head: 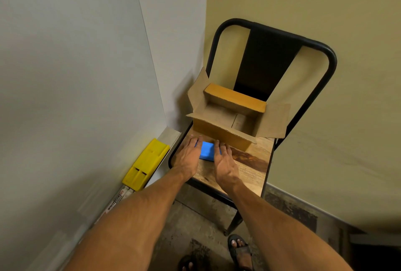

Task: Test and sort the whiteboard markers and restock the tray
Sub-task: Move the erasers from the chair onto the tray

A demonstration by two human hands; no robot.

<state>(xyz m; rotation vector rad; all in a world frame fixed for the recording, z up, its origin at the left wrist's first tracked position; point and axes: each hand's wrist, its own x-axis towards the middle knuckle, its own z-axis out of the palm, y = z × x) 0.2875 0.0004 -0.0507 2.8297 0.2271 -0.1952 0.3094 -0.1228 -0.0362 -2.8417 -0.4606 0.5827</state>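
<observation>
From where I stand, both of the person's hands are down on the wooden chair seat (249,163), one on each side of a small blue block (207,151). The left hand (188,154) lays its fingers, fairly straight and close together, along the block's left edge. The right hand (224,162) does the same on the right, so the block sits between the two sets of fingers and touches them. Neither hand looks curled round it.

Just beyond the fingertips stands an open cardboard box (219,133), flaps out, with nothing visible inside. Well to the left of the fingers, the tray (168,137) under the whiteboard carries a yellow holder (147,162), and the whiteboard markers (115,200) lie just past it, nearer the person.

The block (a pack of markers or an eraser, I cannot tell) looks light and stiff, with smooth sides that could slip under flat fingers. I judge the safest hold to be a squeeze on its two flanked sides, thumbs hooked at the near edge.
</observation>
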